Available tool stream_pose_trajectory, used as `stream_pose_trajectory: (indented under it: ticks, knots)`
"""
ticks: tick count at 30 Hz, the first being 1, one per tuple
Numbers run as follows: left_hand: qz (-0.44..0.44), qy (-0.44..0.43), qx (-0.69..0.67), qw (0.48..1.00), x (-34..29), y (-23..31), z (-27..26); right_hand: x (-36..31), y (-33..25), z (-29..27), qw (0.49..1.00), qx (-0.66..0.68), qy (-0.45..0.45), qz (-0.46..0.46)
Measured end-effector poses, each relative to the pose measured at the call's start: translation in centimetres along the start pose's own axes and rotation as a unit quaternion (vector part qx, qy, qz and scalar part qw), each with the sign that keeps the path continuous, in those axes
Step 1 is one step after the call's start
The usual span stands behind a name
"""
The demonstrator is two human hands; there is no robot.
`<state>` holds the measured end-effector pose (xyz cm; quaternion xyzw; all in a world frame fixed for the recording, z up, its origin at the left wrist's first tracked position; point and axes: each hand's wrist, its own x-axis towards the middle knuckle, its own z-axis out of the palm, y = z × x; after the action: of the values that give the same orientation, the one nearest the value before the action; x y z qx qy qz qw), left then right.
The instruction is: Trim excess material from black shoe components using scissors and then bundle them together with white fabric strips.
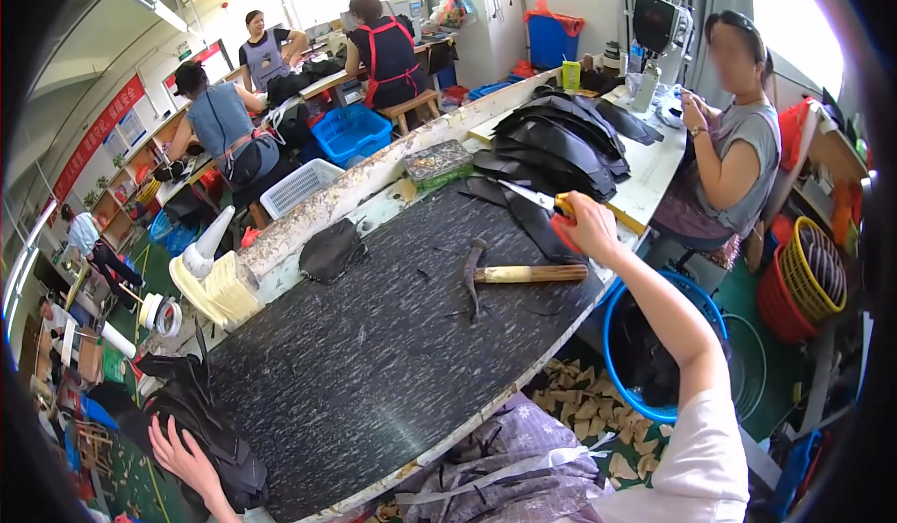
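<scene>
One dark streaked worktop, scissors held, workers seated beyond

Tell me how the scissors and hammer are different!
The right hand holds the scissors; the hammer lies on the dark tabletop. The scissors have pale blades; the hammer has a dark, curved head. The scissors' handles are yellow and red; the hammer's is wooden. Both are tools.

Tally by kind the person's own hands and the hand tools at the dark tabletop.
Scissors: 1, in the right hand
Hammer: 1, lying on the dark tabletop
Own hands: 2, the left hand on black pieces
Total: 4
</scene>
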<state>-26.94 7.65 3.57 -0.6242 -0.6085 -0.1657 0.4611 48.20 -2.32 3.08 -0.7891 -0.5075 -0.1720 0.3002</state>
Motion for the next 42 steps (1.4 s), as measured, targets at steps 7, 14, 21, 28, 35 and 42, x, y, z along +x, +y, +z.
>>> stream_pose_trajectory:
  ticks: [7,14,21,28,35,42]
  knots:
    - [-0.137,-0.052,0.070,0.987,2.5,-0.2,-3.7,4.3,5.8,8.8,0.998,-0.039,0.000,0.040]
    - [-0.170,-0.049,-0.162,0.971,2.1,-3.2,-0.3,5.5,1.4,4.0,0.998,-0.052,0.004,-0.023]
    - [-0.240,0.185,-0.491,0.817,6.4,-7.4,-5.2,4.0,-1.8,6.8,0.988,-0.069,-0.133,0.033]
    - [-0.155,0.096,-0.518,0.836,5.3,-2.6,1.9,2.9,2.0,8.4,0.998,-0.055,-0.017,-0.028]
    - [-0.427,-0.039,-0.750,0.503,5.6,-5.2,0.0,4.2,1.2,8.0,0.991,-0.107,-0.076,-0.017]
    - [-0.281,0.020,-0.293,0.913,2.1,-4.5,-0.3,5.9,6.4,9.7,0.993,-0.004,-0.098,0.060]
